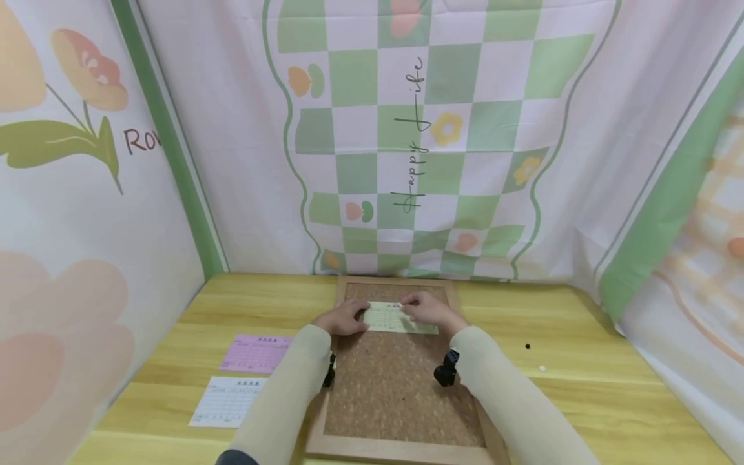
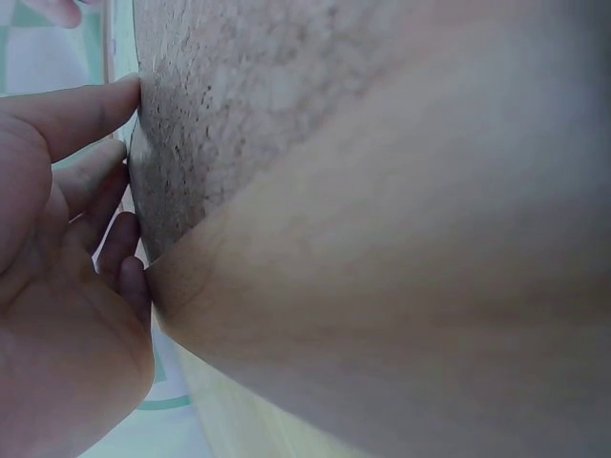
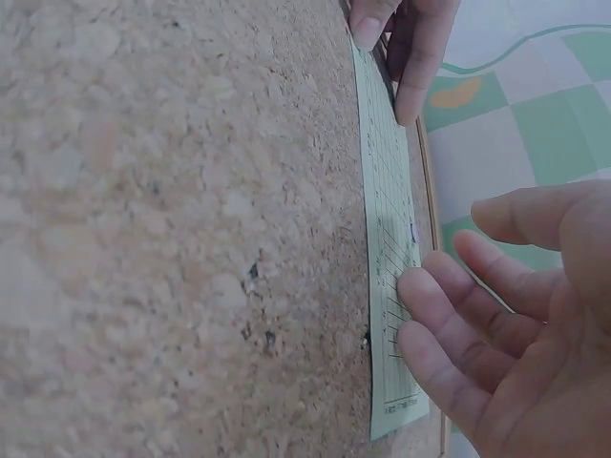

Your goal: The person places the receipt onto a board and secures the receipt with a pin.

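A pale green printed slip (image 1: 386,318) lies across the upper part of a wood-framed corkboard (image 1: 401,394). At the slip's left end, my left hand (image 1: 347,318) rests its thumb and fingers on paper and board. The right wrist view shows that thumb and a finger at the slip's far end. My right hand (image 1: 429,308) touches the slip's upper right part with its fingertips (image 3: 415,284). Its thumb stands apart from the paper, and no held object shows there. A small purple spot is visible on the slip beside those fingers; whether it is a pin or print is unclear.
Left of the board, a pink slip (image 1: 256,353) and a white slip (image 1: 227,402) lie on the wooden table (image 1: 587,420), partly behind my left sleeve. To the right are a small black piece (image 1: 527,346) and a small white piece (image 1: 542,369). Printed curtains surround the table.
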A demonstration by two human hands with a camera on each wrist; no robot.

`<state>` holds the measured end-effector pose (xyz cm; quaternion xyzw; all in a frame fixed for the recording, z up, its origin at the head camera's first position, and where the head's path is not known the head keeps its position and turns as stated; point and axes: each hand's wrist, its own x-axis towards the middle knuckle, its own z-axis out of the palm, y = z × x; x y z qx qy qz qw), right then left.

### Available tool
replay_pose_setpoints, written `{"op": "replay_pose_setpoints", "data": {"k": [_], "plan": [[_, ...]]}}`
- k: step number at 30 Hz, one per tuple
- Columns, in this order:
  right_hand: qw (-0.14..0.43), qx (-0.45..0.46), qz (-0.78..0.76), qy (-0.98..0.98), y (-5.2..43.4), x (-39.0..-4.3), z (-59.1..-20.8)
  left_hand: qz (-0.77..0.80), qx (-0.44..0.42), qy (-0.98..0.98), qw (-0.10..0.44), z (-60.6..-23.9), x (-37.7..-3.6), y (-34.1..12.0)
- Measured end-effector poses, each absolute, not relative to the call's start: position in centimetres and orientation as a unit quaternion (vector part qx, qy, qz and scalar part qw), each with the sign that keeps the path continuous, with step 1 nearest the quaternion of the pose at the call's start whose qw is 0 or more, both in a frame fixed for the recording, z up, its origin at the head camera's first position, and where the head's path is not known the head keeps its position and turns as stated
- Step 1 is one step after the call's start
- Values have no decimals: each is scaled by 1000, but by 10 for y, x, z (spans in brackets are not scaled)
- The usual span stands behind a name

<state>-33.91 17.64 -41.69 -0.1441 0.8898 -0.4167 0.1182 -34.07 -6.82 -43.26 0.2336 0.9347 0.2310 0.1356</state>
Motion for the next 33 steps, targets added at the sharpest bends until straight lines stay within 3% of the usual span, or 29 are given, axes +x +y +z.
{"op": "replay_pose_setpoints", "data": {"k": [17,33], "plan": [[80,-188,-378,903,192,-332,-417,229,234,935,135,-432,-340,-68],[97,-162,-359,914,215,-313,-404,241,240,931,133,-442,-352,-72]]}}
